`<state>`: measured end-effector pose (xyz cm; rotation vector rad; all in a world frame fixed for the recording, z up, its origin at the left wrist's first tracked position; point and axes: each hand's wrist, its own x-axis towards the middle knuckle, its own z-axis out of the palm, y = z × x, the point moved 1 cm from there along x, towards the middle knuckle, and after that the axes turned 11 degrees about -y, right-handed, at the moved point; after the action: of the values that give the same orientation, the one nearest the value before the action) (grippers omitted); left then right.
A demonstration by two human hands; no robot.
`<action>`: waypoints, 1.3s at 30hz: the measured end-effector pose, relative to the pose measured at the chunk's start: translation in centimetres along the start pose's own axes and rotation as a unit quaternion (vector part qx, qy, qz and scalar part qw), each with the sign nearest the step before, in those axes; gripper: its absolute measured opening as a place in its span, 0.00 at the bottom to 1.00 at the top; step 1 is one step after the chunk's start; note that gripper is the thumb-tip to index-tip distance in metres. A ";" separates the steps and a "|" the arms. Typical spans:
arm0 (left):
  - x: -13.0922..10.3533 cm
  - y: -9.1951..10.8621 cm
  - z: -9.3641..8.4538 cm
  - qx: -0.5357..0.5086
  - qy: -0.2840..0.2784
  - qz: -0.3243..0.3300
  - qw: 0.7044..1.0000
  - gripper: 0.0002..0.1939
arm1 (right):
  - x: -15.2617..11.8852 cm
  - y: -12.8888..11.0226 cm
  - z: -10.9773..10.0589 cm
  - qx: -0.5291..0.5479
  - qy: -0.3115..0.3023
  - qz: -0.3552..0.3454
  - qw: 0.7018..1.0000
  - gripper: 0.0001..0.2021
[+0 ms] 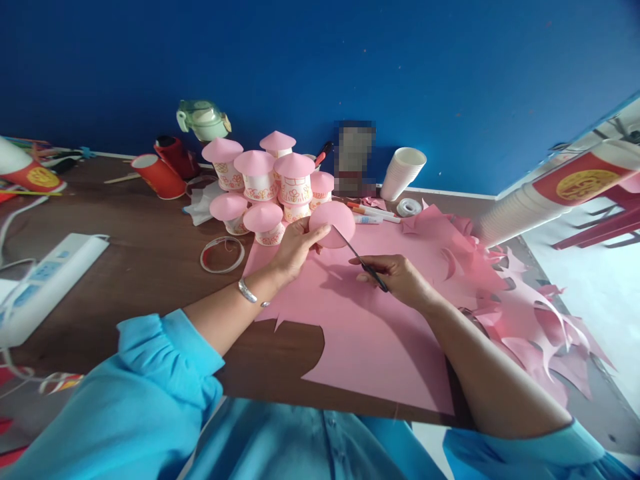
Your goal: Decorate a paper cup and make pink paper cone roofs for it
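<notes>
My left hand (296,248) pinches a round pink paper disc (341,212) at its lower left edge, thumb on top. In my right hand (395,273) is a pair of scissors (373,272) with black handles; the blades lie against the disc and point toward its middle. Whether they are cutting into it I cannot tell. Under both hands spreads a large pink paper sheet (373,347) with curved pieces cut from its edge. Just beyond my left hand stand several paper cups with pink cone roofs (254,163) and drawn red patterns, some stacked.
Pink paper scraps (540,327) pile up at the right. Stacked white cups (403,173), a tape roll (409,207) and markers (375,212) are at the back. On the left lie a power strip (60,280), a red cup (159,177) and a wire coil (223,255).
</notes>
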<state>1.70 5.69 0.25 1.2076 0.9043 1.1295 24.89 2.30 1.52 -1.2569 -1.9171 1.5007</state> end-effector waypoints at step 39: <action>0.1 0.0 0.0 -0.054 0.019 0.007 0.998 0.17 | 0.2 0.6 0.1 -0.151 0.040 -0.002 0.988 0.21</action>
<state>1.77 5.80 0.31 1.1081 0.8532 1.2002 25.00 2.44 0.87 -1.4149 -2.1494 1.1682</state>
